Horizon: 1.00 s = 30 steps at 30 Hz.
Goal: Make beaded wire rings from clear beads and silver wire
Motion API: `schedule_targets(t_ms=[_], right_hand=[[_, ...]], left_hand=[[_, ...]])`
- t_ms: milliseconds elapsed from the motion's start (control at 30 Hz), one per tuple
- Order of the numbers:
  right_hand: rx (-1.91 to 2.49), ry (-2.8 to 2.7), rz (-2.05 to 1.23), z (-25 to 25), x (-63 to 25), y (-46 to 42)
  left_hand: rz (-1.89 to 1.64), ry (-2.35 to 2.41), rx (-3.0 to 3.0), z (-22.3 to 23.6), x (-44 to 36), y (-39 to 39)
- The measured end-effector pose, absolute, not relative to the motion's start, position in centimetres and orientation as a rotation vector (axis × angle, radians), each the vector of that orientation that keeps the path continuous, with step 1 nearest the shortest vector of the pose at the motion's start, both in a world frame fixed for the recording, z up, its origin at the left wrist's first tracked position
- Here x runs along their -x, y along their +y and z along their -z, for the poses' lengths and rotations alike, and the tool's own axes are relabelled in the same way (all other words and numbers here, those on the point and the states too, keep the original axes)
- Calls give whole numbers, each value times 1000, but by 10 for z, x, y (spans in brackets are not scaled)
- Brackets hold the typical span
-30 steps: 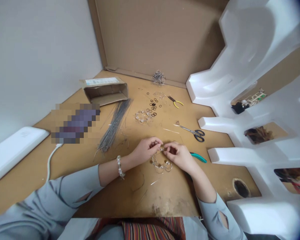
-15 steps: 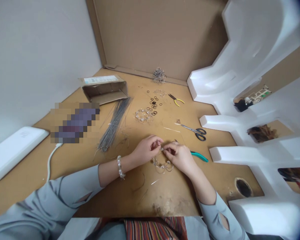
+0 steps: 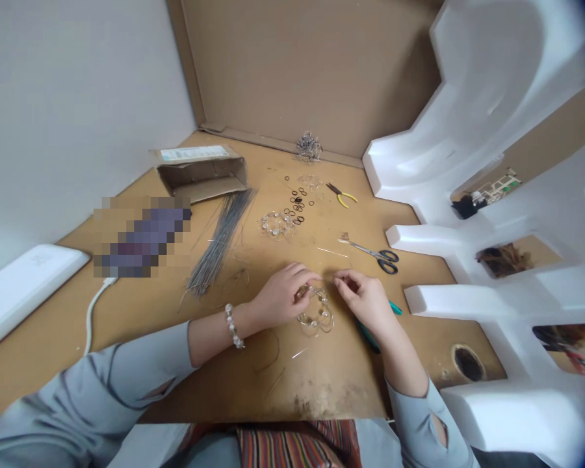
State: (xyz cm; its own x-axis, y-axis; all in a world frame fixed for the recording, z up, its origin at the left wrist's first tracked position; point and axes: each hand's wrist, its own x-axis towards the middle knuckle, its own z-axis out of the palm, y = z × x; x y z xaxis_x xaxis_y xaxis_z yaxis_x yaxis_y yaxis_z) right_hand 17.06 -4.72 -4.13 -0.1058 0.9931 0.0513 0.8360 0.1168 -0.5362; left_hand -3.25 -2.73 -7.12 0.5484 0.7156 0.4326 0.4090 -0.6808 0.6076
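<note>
My left hand [image 3: 287, 294] pinches the upper left side of a beaded wire ring [image 3: 316, 323], a loop of thin silvery wire with clear beads and curved wire petals. To the right of the ring, a little apart from it, is my right hand [image 3: 363, 298], its thumb and fingertips pressed together. Whatever may be between those fingertips is too fine to make out. Pliers with green handles [image 3: 395, 308] lie on the table, partly hidden beneath my right hand.
Beyond my hands lie another beaded ring [image 3: 277, 224], several dark small rings [image 3: 298, 208], yellow-handled pliers [image 3: 341, 195] and scissors [image 3: 386, 261]. A bundle of grey wires [image 3: 219, 250] lies left, near an open cardboard box [image 3: 202, 179]. White foam [image 3: 439, 299] borders the right side.
My right hand has moved right, away from the ring and my left hand. More of the ring shows now. The green-handled pliers are uncovered on both sides of the right hand.
</note>
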Motion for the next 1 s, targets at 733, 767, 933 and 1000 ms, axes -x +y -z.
schedule_targets(t_ms=[733, 767, 933, 1000], right_hand=[[2027, -2703, 22, 18, -145, 35], [2026, -2726, 5, 17, -142, 38], [2044, -2737, -120, 5, -142, 40], [2040, -2693, -191, -4, -149, 36]], left_hand=[[-1261, 976, -1549, 78, 35, -15], [-1264, 980, -1536, 78, 35, -14], [-1152, 944, -1566, 65, 43, -3], [-1087, 955, -1725, 50, 47, 2]])
